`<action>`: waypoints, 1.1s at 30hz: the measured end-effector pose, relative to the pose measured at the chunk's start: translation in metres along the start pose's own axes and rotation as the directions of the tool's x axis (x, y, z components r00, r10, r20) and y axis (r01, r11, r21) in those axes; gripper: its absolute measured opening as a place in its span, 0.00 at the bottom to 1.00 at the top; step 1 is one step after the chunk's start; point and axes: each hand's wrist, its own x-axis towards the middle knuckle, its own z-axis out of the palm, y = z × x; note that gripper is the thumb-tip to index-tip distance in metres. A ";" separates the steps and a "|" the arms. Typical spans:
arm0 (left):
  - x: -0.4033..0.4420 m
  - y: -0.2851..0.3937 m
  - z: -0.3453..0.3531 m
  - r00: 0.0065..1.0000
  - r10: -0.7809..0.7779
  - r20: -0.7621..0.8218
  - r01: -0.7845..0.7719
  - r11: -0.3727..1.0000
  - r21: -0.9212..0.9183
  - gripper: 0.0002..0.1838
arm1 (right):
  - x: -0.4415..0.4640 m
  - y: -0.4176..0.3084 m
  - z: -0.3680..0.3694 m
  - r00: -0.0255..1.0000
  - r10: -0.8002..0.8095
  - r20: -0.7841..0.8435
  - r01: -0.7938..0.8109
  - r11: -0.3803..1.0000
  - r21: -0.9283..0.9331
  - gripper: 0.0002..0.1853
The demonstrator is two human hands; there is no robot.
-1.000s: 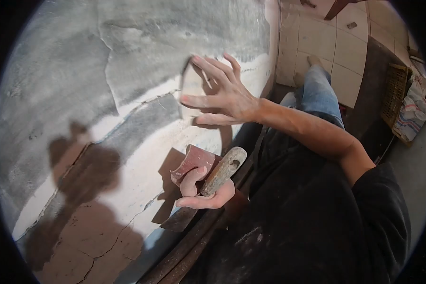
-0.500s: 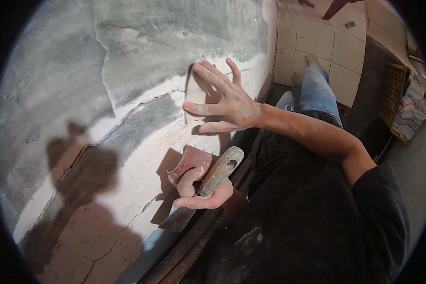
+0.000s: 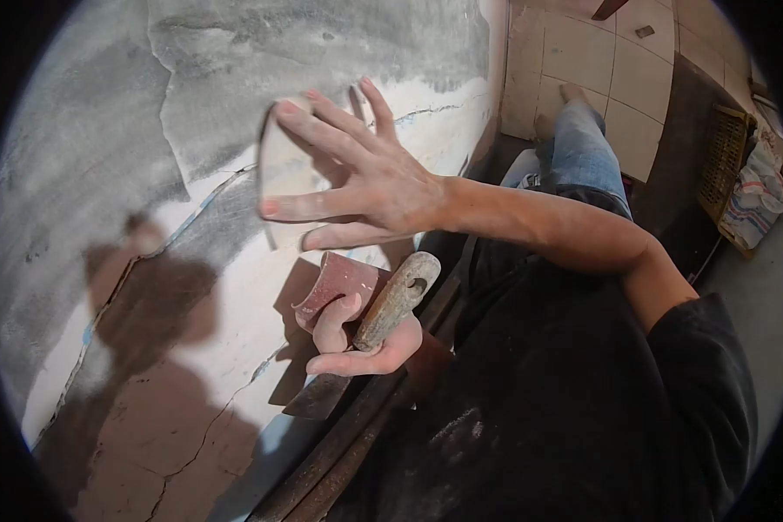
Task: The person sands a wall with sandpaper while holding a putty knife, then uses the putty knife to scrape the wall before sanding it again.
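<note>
Long crack: seen running across the patched wall, bordered by white in places.
Pale sheet: laid over the long crack, held against the wall.
Right hand: spread over the pale sheet, fingers splayed, grip unclenched.
Left hand: held below the long crack; a scraper is grasped by its worn handle.
Red sheet: curled, held in the left hand below the long crack.
Basket: placed well right of the long crack, beside a striped cloth.
</note>
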 end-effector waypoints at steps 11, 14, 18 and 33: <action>-0.002 0.009 -0.001 0.991 -0.126 0.032 0.129 0.988 -0.083 0.24 | -0.011 0.000 -0.008 0.998 0.057 -0.005 -0.057 0.998 -0.020 0.25; 0.003 0.016 -0.002 0.965 -0.261 0.016 0.261 0.953 -0.154 0.28 | -0.035 0.015 -0.003 0.998 0.056 0.009 -0.056 0.998 -0.042 0.26; 0.008 0.027 0.000 0.905 -0.422 0.041 0.422 0.886 -0.190 0.32 | -0.031 0.001 -0.008 0.994 0.108 0.027 -0.106 0.993 -0.043 0.27; -0.002 0.007 -0.017 0.991 0.005 0.136 -0.022 0.992 0.125 0.34 | -0.015 0.004 0.003 0.998 0.049 -0.035 -0.050 0.998 -0.024 0.26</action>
